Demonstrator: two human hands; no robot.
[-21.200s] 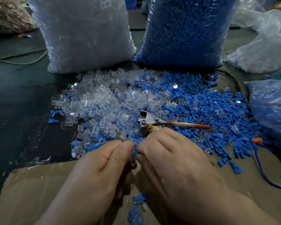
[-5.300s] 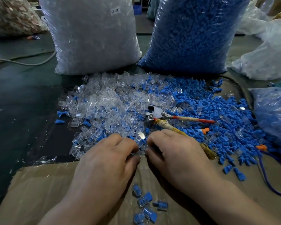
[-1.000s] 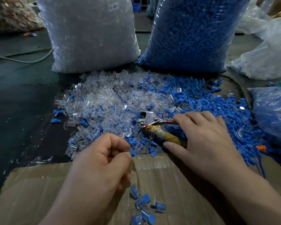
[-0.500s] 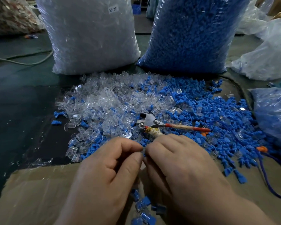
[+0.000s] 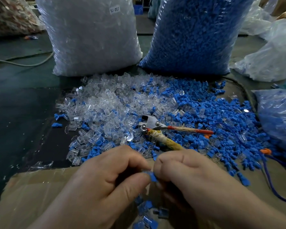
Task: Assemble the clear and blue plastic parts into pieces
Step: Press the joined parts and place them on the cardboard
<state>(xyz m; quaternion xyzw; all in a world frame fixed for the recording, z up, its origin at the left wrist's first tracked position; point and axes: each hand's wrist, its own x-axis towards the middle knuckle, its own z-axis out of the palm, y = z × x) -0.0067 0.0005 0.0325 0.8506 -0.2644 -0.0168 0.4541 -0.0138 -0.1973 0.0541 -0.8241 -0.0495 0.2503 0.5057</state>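
Observation:
My left hand (image 5: 106,180) and my right hand (image 5: 193,177) meet fingertip to fingertip low in the middle, over a sheet of cardboard (image 5: 28,195). Between them they pinch a small blue plastic part (image 5: 152,176); a clear part (image 5: 147,189) shows faintly just under it, mostly hidden by the fingers. Beyond the hands spreads a loose heap of clear parts (image 5: 106,109) on the left, merging into a heap of blue parts (image 5: 221,116) on the right. Several assembled clear-and-blue pieces (image 5: 147,212) lie on the cardboard below the hands.
A pair of pliers (image 5: 152,124) with wrapped handles lies in the heap just beyond my right hand. A big bag of clear parts (image 5: 92,38) and a big bag of blue parts (image 5: 195,33) stand behind. Another bag (image 5: 281,119) sits at the right edge.
A second ago my right hand was reaching into the blue heap by the pliers; it has come back to my left hand, and both now pinch a blue part together.

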